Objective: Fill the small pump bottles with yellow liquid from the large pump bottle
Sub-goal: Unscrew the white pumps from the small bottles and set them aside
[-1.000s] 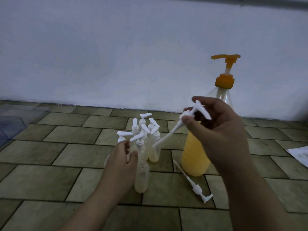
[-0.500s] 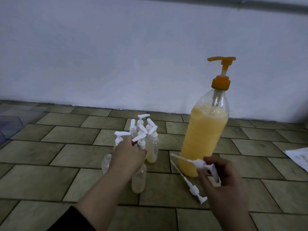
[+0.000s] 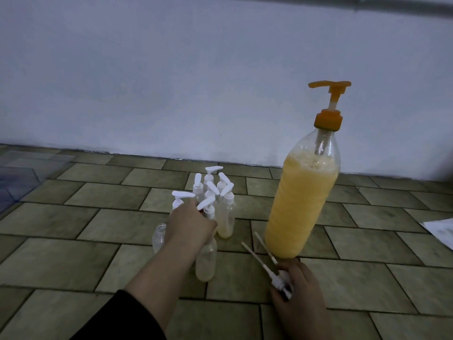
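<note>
The floor (image 3: pixel 73 253) is laid with olive-green rectangular tiles in a staggered pattern, and it meets a plain pale wall (image 3: pixel 171 82) that fills the upper half of the view. A dark pipe or ledge (image 3: pixel 392 9) runs along the top right corner. At the far left edge a bluish transparent sheet or box (image 3: pixel 17 180) lies on the tiles, cut off by the frame.

Left of centre stands a tight cluster of small pump bottles (image 3: pixel 215 192) with white pump heads; how many there are is hard to count, since they overlap. An uncapped small bottle (image 3: pixel 158 238) stands at the near left of the cluster, partly hidden by the left hand (image 3: pixel 190 224), which reaches in from a dark sleeve (image 3: pixel 122 317). Its fingers curl among the bottles near one white pump head, but what they grip cannot be told. Another small clear bottle (image 3: pixel 206 262) stands just below that hand, its neck hidden behind it.

Two loose white pumps with long dip tubes (image 3: pixel 257 252) lie on the tiles side by side. The right hand (image 3: pixel 299 290) pinches the head end of them; which one it holds cannot be told.

The large pump bottle (image 3: pixel 301 204) stands upright just behind, mostly full of foamy yellow liquid, with an orange pump on top. No label or writing shows on any bottle.

At the right edge a white sheet of paper (image 3: pixel 441 231) is cut off; its faint marks are unreadable.
</note>
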The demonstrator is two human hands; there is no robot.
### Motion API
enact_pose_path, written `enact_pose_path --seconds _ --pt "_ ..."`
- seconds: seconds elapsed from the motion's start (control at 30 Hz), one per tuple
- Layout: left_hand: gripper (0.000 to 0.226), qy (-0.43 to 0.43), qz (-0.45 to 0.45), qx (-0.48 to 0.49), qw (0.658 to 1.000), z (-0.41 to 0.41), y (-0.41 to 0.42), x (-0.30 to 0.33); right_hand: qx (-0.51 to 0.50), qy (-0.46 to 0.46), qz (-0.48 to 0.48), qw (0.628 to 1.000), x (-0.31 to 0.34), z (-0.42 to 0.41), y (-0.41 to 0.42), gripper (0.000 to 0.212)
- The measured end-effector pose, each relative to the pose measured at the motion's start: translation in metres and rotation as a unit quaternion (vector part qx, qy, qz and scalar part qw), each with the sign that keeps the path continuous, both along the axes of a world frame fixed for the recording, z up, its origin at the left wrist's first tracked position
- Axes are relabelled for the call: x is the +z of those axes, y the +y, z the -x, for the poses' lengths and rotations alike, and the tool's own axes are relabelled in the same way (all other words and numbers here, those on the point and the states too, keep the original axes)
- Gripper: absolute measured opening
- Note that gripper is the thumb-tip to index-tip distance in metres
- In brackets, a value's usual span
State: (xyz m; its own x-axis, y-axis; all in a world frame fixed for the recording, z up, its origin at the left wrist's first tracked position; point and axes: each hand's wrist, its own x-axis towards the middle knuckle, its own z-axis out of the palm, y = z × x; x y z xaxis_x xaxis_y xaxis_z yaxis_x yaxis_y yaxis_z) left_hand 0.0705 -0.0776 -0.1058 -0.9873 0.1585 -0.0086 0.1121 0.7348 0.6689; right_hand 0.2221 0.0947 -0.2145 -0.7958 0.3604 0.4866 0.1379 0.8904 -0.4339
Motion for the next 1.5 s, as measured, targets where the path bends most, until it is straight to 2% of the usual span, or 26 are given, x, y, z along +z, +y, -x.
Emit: enact_pose_path --seconds 0.17,0.27,0.37,0.43,0.57,0.7,0.8,0.93,1.03,1.13,1.27,1.4,1.5 --pt "0.010 0.031 -0.031 -0.007 0.999 -0.004 0.000 -0.001 0.014 0.040 0.042 0.998 0.023 0.003 -0.015 0.039" --pt "0.019 0.043 -0.045 -0.026 0.998 -0.007 0.000 0.000 0.023 0.083 0.156 0.984 0.055 0.017 -0.036 0.029" --pt "0.015 0.056 -0.059 -0.039 0.996 -0.011 -0.001 0.005 0.061 0.042 0.286 0.955 0.093 0.040 -0.057 0.023" --pt "0.009 0.072 -0.060 -0.051 0.994 -0.014 -0.003 0.012 0.089 0.000 0.331 0.939 0.115 0.054 -0.067 0.026" --pt "0.012 0.089 -0.075 -0.069 0.991 -0.021 -0.009 0.038 0.111 -0.013 0.312 0.944 0.141 0.074 -0.076 0.032" --pt "0.017 0.105 -0.097 -0.105 0.984 -0.029 -0.018 0.056 0.134 0.006 0.268 0.954 0.164 0.079 -0.076 0.021" --pt "0.014 0.105 -0.178 -0.104 0.973 -0.035 -0.024 0.063 0.158 0.024 0.239 0.958 0.185 0.075 -0.073 0.014" --pt "0.039 0.042 -0.263 -0.165 0.950 -0.039 -0.028 0.060 0.180 0.072 0.249 0.949 0.207 0.070 -0.067 0.016" --pt "0.033 0.019 -0.315 -0.189 0.930 -0.049 -0.030 0.058 0.190 0.071 0.256 0.945 0.216 0.066 -0.062 0.021" --pt "0.028 -0.016 -0.379 -0.208 0.902 -0.053 -0.032 0.058 0.237 0.054 0.316 0.917 0.222 0.062 -0.058 0.012" --pt "0.028 -0.041 -0.387 -0.245 0.888 -0.051 -0.034 0.058 0.272 0.022 0.337 0.901 0.225 0.059 -0.051 0.033" --pt "0.038 -0.048 -0.389 -0.235 0.889 -0.044 -0.031 0.059 0.238 0.043 0.377 0.894 0.228 0.060 -0.046 0.056" --pt "0.034 -0.051 -0.377 -0.253 0.890 -0.044 -0.030 0.062 0.216 0.062 0.390 0.893 0.226 0.061 -0.051 0.092"
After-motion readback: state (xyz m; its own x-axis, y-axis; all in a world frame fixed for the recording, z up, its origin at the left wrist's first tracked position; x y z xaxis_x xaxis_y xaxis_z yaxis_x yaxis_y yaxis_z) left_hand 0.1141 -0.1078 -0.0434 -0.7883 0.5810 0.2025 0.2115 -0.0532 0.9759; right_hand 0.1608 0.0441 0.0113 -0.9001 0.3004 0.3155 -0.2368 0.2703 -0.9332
